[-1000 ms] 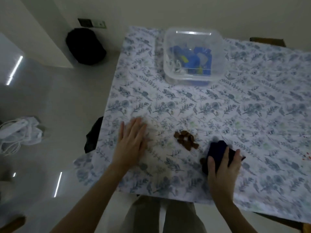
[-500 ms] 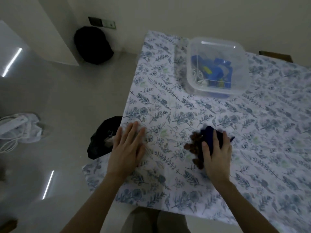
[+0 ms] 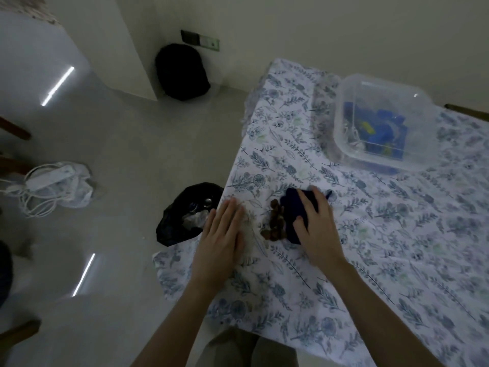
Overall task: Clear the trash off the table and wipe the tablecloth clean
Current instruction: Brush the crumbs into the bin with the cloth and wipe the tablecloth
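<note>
A floral tablecloth (image 3: 370,255) covers the table. A small heap of brown crumbs (image 3: 275,221) lies near its left edge. My right hand (image 3: 316,226) presses a dark blue cloth (image 3: 291,207) against the right side of the crumbs. My left hand (image 3: 222,234) lies flat, fingers together, on the tablecloth edge just left of the crumbs, holding nothing. A black trash bag (image 3: 185,215) with crumpled waste inside stands open on the floor right beside the table edge, below my left hand.
A clear plastic box (image 3: 381,123) with blue items sits at the back of the table. On the floor are a black backpack (image 3: 181,72) by the wall and a white power strip with cables (image 3: 50,181) at the left.
My right hand has swept the blue cloth leftward, pushing the crumbs close to the table's left edge near my left hand. The view has shifted left, showing more of the trash bag.
</note>
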A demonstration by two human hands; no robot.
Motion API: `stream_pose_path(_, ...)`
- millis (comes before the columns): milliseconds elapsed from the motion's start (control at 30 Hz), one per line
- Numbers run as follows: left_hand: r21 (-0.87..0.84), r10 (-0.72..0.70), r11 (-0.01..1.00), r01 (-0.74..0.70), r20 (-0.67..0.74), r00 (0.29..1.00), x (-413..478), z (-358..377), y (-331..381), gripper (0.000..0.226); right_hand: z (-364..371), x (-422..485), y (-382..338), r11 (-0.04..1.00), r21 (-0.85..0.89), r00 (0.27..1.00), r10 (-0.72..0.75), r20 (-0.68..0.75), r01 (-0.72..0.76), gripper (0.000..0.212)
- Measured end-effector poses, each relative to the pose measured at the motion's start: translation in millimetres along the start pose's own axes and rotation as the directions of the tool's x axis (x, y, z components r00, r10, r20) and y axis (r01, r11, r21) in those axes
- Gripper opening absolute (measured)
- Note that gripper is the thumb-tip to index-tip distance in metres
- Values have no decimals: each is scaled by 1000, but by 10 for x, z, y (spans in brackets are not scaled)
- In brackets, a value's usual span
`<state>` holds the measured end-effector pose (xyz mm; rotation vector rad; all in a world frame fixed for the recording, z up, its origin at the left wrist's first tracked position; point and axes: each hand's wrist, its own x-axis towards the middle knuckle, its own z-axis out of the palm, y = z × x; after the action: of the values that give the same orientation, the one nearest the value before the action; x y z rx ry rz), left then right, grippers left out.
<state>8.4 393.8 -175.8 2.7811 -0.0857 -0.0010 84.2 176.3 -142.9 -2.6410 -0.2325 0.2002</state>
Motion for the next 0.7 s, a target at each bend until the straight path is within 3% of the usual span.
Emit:
stream_pose_path(67, 12, -7, 1000, 7, 12, 1000, -92, -13, 9, 53, -93, -14, 151, 999, -48, 1000, -24, 1, 24, 53)
stream_pose_path(367, -13, -13, 1000, 14, 40, 999, -116, -53, 34, 53, -626, -1013, 1117, 976, 48, 974, 216, -73, -213, 60)
stream_pose_path(533, -8, -3, 1000, 4, 26, 1000, -110, -47, 38, 53, -426, -1682, 1008, 922, 52, 908, 386, -164, -383, 69)
stream_pose_path(700, -25, 0, 1000, 0, 7, 1000, -107, -41, 39, 53, -146, -1604, 643, 886, 90, 858, 464, -221, -456, 73)
